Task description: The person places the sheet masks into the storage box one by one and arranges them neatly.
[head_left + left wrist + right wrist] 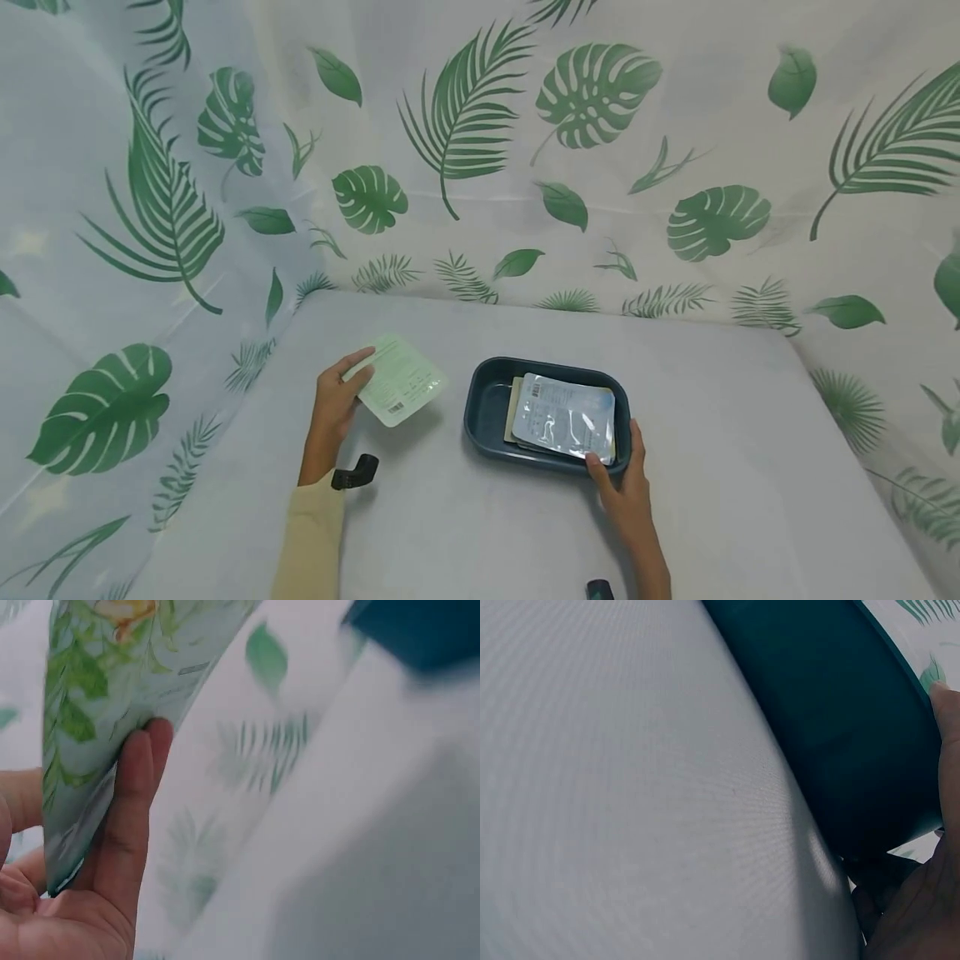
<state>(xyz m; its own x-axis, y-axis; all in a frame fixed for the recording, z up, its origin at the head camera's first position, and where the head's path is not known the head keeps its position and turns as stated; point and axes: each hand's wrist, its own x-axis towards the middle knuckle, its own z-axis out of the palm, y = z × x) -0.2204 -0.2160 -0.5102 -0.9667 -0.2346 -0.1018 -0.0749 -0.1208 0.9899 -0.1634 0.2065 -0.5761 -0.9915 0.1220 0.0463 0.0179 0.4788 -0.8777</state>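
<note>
My left hand [335, 408] holds a pale green sachet [396, 379], flat like a face-mask packet, above the table by its left side. Thumb and fingers pinch it, and its printed face with green leaves [82, 697] shows in the left wrist view. My right hand [626, 483] grips the near right corner of a dark blue tray [491, 417], thumb at the rim and fingers around the end. Inside the tray's right part lies a silvery-blue sachet [566, 412] on top of a beige one [512, 408]. The right wrist view shows the tray's outer wall [832, 727].
A white cloth covers the table [450, 533]. Behind and beside it hangs a white curtain with green leaf prints [472, 225]. Black camera mounts show at the left wrist [356, 472] and the right wrist [599, 590].
</note>
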